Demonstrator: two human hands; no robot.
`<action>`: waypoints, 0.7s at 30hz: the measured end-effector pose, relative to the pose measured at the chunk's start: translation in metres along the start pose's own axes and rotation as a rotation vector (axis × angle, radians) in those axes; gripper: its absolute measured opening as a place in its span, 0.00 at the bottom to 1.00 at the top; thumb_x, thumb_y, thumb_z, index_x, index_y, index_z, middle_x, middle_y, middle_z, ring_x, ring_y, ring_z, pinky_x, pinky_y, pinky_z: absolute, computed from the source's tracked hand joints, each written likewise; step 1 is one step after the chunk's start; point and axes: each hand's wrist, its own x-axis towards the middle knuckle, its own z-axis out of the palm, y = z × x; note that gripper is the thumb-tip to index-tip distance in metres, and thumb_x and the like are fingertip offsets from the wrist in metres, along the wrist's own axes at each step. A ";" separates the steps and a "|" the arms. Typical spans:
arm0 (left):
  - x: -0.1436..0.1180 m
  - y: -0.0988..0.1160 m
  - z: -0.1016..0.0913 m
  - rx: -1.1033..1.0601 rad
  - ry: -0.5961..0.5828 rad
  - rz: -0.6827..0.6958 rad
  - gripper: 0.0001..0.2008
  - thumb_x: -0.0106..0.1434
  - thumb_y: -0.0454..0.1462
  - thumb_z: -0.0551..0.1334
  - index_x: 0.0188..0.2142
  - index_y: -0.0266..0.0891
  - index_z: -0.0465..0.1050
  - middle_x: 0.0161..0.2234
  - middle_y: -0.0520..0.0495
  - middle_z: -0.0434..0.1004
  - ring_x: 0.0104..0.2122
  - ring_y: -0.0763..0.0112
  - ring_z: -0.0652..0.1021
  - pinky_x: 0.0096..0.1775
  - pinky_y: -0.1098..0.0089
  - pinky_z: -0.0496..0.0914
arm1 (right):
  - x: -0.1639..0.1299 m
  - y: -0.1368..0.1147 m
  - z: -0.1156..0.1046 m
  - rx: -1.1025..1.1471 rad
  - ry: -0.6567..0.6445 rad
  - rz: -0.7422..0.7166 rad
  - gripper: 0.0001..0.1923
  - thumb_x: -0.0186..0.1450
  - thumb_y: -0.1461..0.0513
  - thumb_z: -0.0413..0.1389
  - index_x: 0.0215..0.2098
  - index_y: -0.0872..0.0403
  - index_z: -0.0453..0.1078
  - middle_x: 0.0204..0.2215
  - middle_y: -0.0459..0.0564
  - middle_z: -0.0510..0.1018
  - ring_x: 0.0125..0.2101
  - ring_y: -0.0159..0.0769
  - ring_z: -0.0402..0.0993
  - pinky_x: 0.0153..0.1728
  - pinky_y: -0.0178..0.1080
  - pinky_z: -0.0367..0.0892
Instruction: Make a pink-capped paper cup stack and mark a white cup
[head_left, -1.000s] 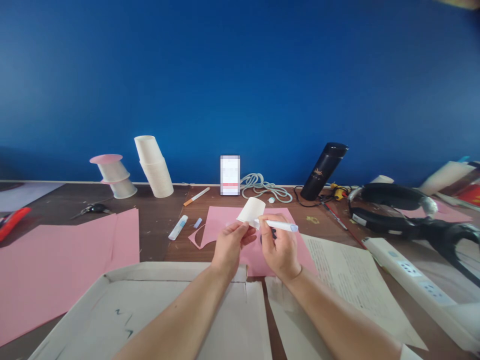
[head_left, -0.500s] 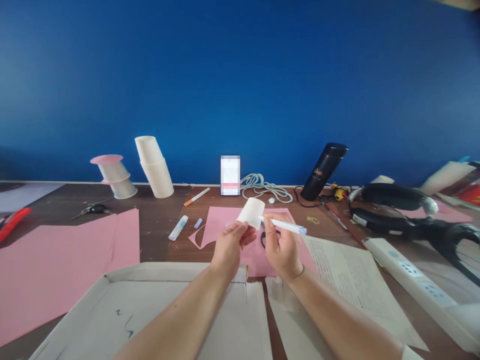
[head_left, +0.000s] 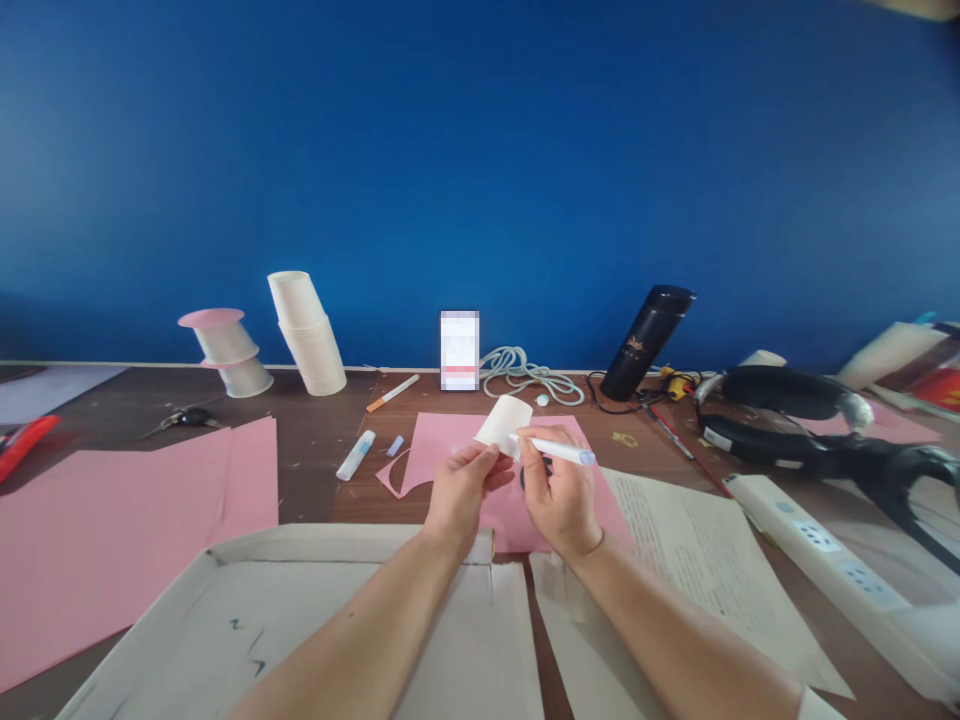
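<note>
Deep blue wall filled the upper half of the view, and below it a dark wooden desk [head_left: 315, 470] carried the clutter. Above its middle a small white paper cup [head_left: 504, 423] was held tilted in the air, its lower part hidden behind the fingers. The left hand [head_left: 461, 495] was closed around the cup from below, thumb and fingertips pinching its side. The right hand [head_left: 559, 495] was curled shut around a white pen [head_left: 555, 452] with a pale blue end, and the pen's tip met the cup's wall; the tip itself was too small to make out.

Under both hands lay a pink sheet [head_left: 442, 445] with a curved cut-out at its left edge. A dark looped object lay on it, mostly covered by the right hand, so I could not tell what it was. Just left of the sheet lay a glue stick [head_left: 356, 455] and its small cap [head_left: 395, 446], with an orange-tipped marker [head_left: 392, 393] farther back. Nearest the camera sat a flattened cardboard box [head_left: 300, 620], cut off by the lower edge, and a printed paper [head_left: 697, 560] to the right.

A larger pink paper [head_left: 127, 530] ran off the left side. Against the wall stood a leaning stack of cups [head_left: 307, 333], a pink-topped cup spool [head_left: 225, 352], a blurred phone [head_left: 460, 350], a coiled cord [head_left: 529, 375] and a black flask [head_left: 649, 340]. At the right, a white power strip [head_left: 825, 570] and black headgear [head_left: 817, 425] were partly cropped.
</note>
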 end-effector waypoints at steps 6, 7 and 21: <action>0.002 -0.002 -0.001 0.005 -0.009 0.009 0.13 0.48 0.40 0.70 0.28 0.30 0.76 0.27 0.43 0.77 0.30 0.71 0.76 0.37 0.69 0.71 | 0.000 0.000 0.000 -0.005 -0.002 -0.007 0.06 0.66 0.63 0.49 0.37 0.53 0.68 0.33 0.51 0.75 0.35 0.38 0.71 0.39 0.42 0.66; 0.002 -0.002 -0.001 0.006 -0.009 0.009 0.13 0.48 0.40 0.70 0.28 0.30 0.76 0.27 0.43 0.77 0.30 0.71 0.76 0.37 0.69 0.71 | 0.000 0.000 0.000 -0.003 -0.002 -0.003 0.06 0.66 0.63 0.49 0.38 0.53 0.68 0.33 0.51 0.75 0.35 0.38 0.71 0.38 0.42 0.66; 0.002 -0.002 -0.001 0.011 -0.003 0.004 0.12 0.48 0.40 0.69 0.27 0.30 0.76 0.27 0.43 0.77 0.30 0.71 0.76 0.37 0.69 0.71 | 0.001 -0.003 0.000 0.011 -0.020 -0.017 0.06 0.66 0.64 0.48 0.37 0.53 0.67 0.32 0.51 0.74 0.34 0.38 0.70 0.38 0.42 0.65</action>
